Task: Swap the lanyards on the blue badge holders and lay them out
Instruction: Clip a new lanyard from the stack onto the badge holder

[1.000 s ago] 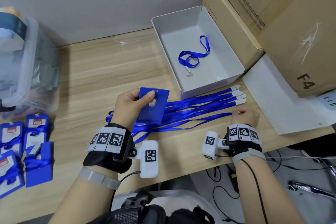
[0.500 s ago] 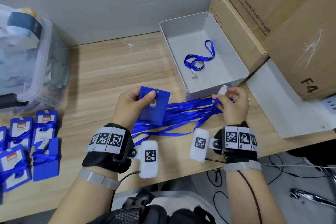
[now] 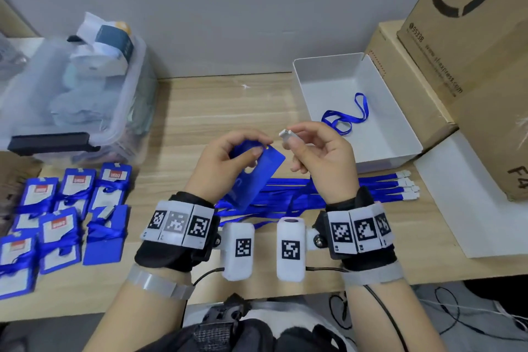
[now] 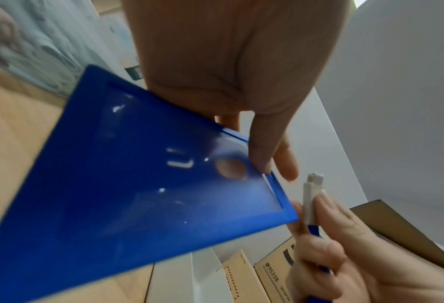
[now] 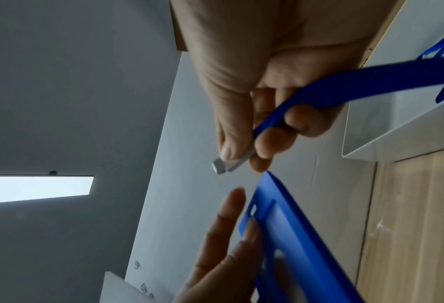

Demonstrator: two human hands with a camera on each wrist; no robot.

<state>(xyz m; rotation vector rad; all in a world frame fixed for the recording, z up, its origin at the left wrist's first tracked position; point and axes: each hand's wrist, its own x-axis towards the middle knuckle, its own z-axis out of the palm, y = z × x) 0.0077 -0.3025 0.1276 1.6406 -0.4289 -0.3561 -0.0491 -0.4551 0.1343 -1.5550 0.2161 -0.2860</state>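
Note:
My left hand (image 3: 228,157) pinches an empty blue badge holder (image 3: 253,177) near its slotted top edge, raised above the table. The left wrist view shows the badge holder (image 4: 143,184) from below, thumb on its top. My right hand (image 3: 317,151) pinches the white clip (image 3: 285,134) of a blue lanyard, held just right of the holder's top corner and apart from it. In the right wrist view the clip (image 5: 228,163) sits between thumb and fingers, its blue strap (image 5: 345,86) trailing past the palm. Several loose blue lanyards (image 3: 343,188) lie on the table under my hands.
A white tray (image 3: 400,134) at the back right holds one coiled blue lanyard (image 3: 347,116). Several badge holders wrapped in lanyards (image 3: 65,214) lie at the left. A clear storage bin (image 3: 71,100) stands at the back left, cardboard boxes (image 3: 468,66) at the right.
My right hand picked one lanyard's clip from the pile and lifted it toward the holder. My left hand raised and tilted the holder to meet it. The view tilted up.

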